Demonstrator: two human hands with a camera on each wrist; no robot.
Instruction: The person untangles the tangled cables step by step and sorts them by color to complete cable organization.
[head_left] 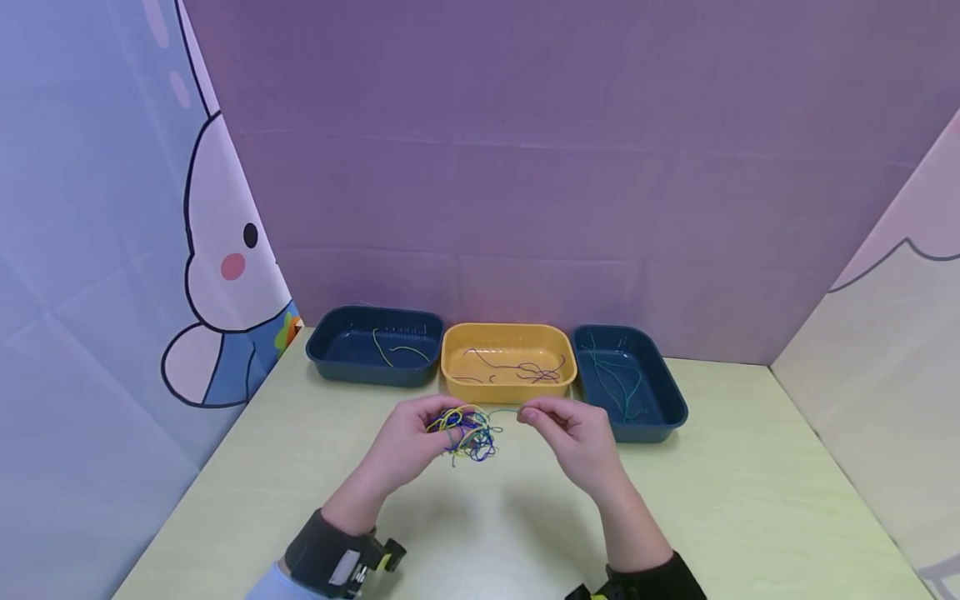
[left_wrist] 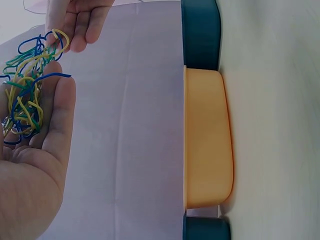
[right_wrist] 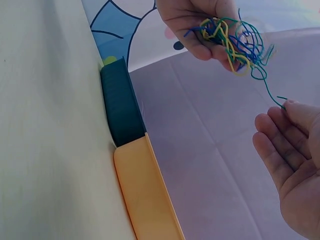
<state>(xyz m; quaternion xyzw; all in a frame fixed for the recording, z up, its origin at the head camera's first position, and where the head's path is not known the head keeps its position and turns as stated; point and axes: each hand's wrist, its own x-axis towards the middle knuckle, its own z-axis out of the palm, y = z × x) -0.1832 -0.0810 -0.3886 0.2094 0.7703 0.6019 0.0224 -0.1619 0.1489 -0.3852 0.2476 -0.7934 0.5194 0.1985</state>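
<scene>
In the head view my left hand (head_left: 405, 442) holds a tangled bundle (head_left: 472, 437) of thin blue, yellow and green strands that look like plastic-coated wire. Loose loops hang past its fingers. To the right, my right hand (head_left: 581, 446) pinches one green wire (right_wrist: 269, 91) between thumb and forefinger; its other fingers are loosely bent. That wire stretches from the tangle to the pinch, its short tip sticking out beyond the fingertips in the right wrist view. Both hands are above the table, just in front of the yellow tray (head_left: 510, 393).
A dark blue tray (head_left: 367, 373) at left has yellow wires (head_left: 382, 348) in it. Blue or purple wires (head_left: 536, 371) lie in the middle yellow tray. The right dark blue tray (head_left: 660, 408) has green wires (head_left: 618, 383). Behind the trays hangs a purple cloth (head_left: 525, 208).
</scene>
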